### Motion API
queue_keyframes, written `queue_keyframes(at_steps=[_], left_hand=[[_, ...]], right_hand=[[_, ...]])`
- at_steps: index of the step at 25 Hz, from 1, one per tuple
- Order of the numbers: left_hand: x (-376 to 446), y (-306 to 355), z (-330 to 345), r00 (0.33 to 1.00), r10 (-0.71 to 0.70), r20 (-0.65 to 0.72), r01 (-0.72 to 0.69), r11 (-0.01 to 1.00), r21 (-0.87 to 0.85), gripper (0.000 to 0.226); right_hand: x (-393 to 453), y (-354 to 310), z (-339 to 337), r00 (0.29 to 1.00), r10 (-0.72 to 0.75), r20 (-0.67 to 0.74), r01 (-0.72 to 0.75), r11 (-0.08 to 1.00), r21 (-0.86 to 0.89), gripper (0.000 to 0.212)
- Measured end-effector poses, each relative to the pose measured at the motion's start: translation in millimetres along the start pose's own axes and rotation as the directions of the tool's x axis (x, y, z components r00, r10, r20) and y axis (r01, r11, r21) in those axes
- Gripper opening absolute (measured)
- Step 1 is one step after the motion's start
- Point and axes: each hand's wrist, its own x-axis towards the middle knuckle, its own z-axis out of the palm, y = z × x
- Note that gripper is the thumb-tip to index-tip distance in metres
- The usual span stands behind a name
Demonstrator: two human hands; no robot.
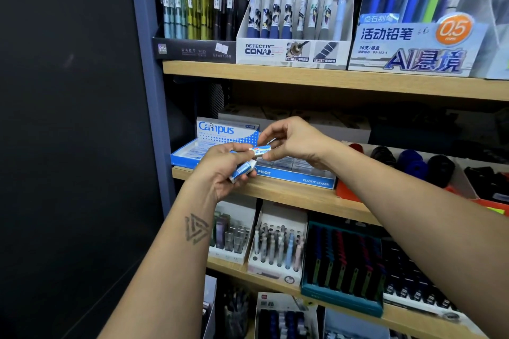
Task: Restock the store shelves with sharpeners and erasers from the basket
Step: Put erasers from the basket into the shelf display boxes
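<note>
- The left hand (225,165) holds a small stack of blue-and-white erasers (242,169) in its curled fingers, just in front of the middle shelf (289,195) near its left end.
- The right hand (289,140) pinches one Pilot eraser (261,151) by its right end between thumb and fingertips; the left thumb touches its other end, so both grips are closed on erasers.
- Directly behind the hands, at the shelf's front edge, sits an open blue Pilot plastic eraser box (303,176), filled with rows of sleeved erasers.
- At the shelf's left end stands a Campus eraser box (220,132), lid raised, with white erasers lying in its tray.
- Toward the right end of the same shelf, a red-edged tray (349,192) holds round dark, blue and red items, too blurred to name.
- The shelf above carries display boxes of mechanical pencils (297,8) standing upright.
- The shelf below holds a white box of pens (278,245) in a holed rack.
</note>
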Motion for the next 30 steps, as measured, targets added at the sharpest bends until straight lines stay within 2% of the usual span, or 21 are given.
queue_keyframes(at_steps=[4,7,9,11,13,16,18,22,24,29,30], left_hand=[[-3.4,-1.5,6.3,1.000,0.025,-0.013,-0.024,0.999,0.028,0.011],[-7.0,1.3,14.5,1.000,-0.006,-0.002,0.006,1.000,-0.028,0.010],[-7.7,4.3,15.7,0.998,-0.067,0.022,0.069,0.991,-0.117,0.014],[-10.5,5.9,17.3,0.991,-0.114,0.074,0.126,0.974,-0.188,0.016],[-12.7,4.9,19.9,0.989,-0.114,0.099,0.134,0.967,-0.218,0.017],[-13.5,1.6,24.7,0.987,-0.098,0.125,0.126,0.962,-0.242,0.021],[-14.1,0.8,26.4,0.982,-0.102,0.156,0.140,0.957,-0.253,0.021],[-13.9,0.7,26.3,0.978,-0.102,0.182,0.146,0.958,-0.247,0.021],[-13.6,0.2,24.7,0.977,-0.096,0.190,0.141,0.961,-0.240,0.024],[-14.4,-2.1,20.7,0.976,-0.093,0.197,0.136,0.967,-0.217,0.024],[-13.3,-2.5,20.3,0.978,-0.092,0.187,0.130,0.970,-0.207,0.022]], right_hand=[[-2.3,-6.5,-0.1,0.999,-0.047,0.028,0.051,0.988,-0.147,0.025],[4.3,-8.4,-9.4,1.000,-0.023,0.001,0.022,0.933,-0.359,0.020],[7.4,-6.1,-24.0,0.996,0.059,-0.063,-0.084,0.818,-0.570,0.019],[3.5,-2.6,-36.6,0.978,0.184,-0.094,-0.190,0.626,-0.756,0.018],[-0.5,-0.3,-43.2,0.957,0.268,-0.109,-0.227,0.459,-0.859,0.017],[-4.1,1.9,-42.2,0.931,0.328,-0.159,-0.273,0.338,-0.901,0.022],[-5.7,3.7,-38.9,0.922,0.342,-0.180,-0.299,0.338,-0.892,0.028],[-8.6,11.0,-31.9,0.926,0.315,-0.207,-0.304,0.299,-0.905,0.023],[-9.5,13.2,-26.2,0.931,0.303,-0.205,-0.285,0.250,-0.925,0.038],[-9.8,12.0,-20.9,0.941,0.258,-0.218,-0.279,0.229,-0.933,0.039],[-7.6,8.9,-20.5,0.945,0.225,-0.235,-0.296,0.290,-0.910,0.033]])
